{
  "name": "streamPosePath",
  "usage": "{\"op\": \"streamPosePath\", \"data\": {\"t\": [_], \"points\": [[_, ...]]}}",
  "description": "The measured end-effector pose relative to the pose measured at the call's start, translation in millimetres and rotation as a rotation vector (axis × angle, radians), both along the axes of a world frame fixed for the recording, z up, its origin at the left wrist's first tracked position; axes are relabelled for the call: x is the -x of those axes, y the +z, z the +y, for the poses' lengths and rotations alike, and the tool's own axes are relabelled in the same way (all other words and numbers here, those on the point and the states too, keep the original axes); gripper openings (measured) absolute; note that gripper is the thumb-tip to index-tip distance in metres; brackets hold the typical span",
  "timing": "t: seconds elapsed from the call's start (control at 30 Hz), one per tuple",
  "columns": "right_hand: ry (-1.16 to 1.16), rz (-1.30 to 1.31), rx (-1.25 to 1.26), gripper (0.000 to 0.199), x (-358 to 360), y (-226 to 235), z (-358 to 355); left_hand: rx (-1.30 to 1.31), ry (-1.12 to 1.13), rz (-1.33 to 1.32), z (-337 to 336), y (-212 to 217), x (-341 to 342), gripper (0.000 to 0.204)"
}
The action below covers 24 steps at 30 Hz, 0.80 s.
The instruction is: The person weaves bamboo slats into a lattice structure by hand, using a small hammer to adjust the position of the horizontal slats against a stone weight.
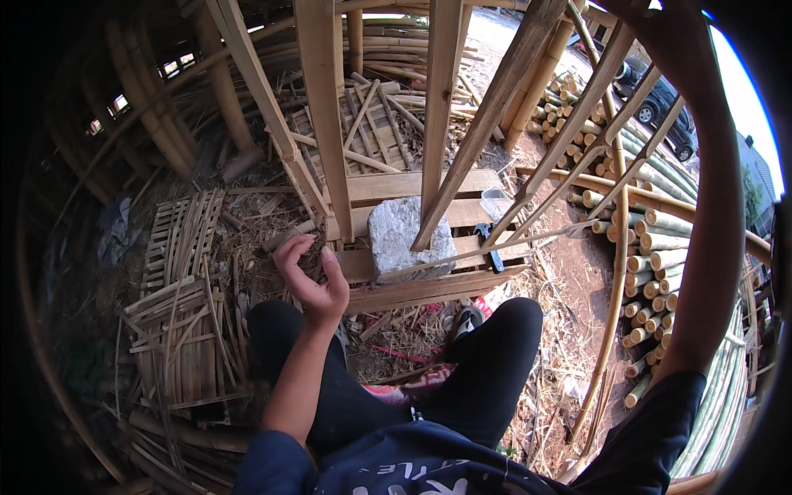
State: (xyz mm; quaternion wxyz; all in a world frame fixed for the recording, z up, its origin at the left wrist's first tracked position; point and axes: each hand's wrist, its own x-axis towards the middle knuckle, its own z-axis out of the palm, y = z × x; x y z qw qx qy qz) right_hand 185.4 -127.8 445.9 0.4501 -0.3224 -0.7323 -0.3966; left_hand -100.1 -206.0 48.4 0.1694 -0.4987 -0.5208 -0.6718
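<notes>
The left hand (pixel 309 276) was seen held up, fingers curled loosely apart, nothing clearly gripped, just short of the upright wooden slats (pixel 330 124) of the frame at twelve o'clock. The right arm was stretched up toward two o'clock; its hand was cut off by the rim, so its grip could not be told. A grey stone block (pixel 404 235) lay on the wooden pallet (pixel 429 285). The slat would best be steadied low before being pressed. A dark tool (pixel 488 246) was barely made out.
</notes>
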Motion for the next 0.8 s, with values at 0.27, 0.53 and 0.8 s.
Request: {"op": "streamPosePath", "data": {"t": [0.27,0.53,0.8], "points": [[-0.058,0.042,0.221,0.015,10.7,2.5,-17.8,0.493,-0.883,-0.085,33.1,38.1,-49.1,0.051],[0.094,0.027,0.184,0.015,0.4,-0.3,-12.9,0.776,-1.255,-0.281,57.9,25.9,-40.5,0.027],[-0.041,-0.076,0.114,0.017,4.6,-10.6,-13.9,0.848,-1.022,-0.038,49.1,19.2,-60.4,0.019]]}}
